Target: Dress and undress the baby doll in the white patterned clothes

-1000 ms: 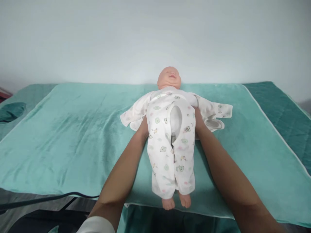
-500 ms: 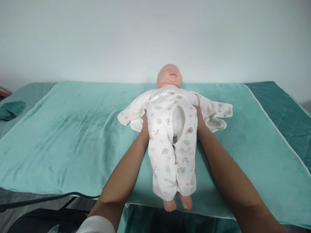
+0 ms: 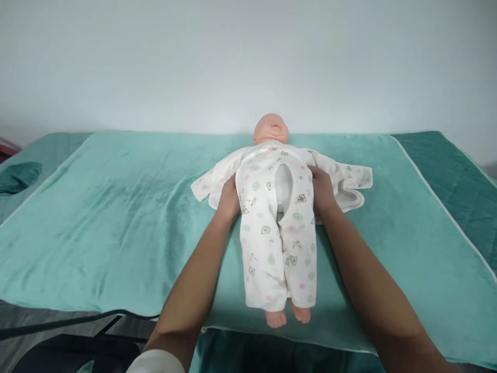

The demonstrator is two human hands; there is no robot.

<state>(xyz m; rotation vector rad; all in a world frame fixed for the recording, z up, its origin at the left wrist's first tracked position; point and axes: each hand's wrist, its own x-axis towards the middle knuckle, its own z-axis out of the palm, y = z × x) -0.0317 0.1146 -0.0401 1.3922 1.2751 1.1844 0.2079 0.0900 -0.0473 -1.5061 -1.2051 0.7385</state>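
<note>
A baby doll lies on its back on a light teal blanket, head toward the far wall. It wears white printed trousers and an open white printed jacket spread beneath it. Bare feet stick out near the blanket's front edge. My left hand grips the doll's waist on its left side, fingers tucked under the body. My right hand holds the opposite side of the waist the same way.
The blanket covers a darker green quilted bed. A crumpled dark green cloth lies at the far left. A black cable runs along the front left edge. A plain pale wall stands behind.
The doll has settled down onto the blanket, its head dropping back flatter and its feet sliding slightly right. Both hands now show more at its waist.
</note>
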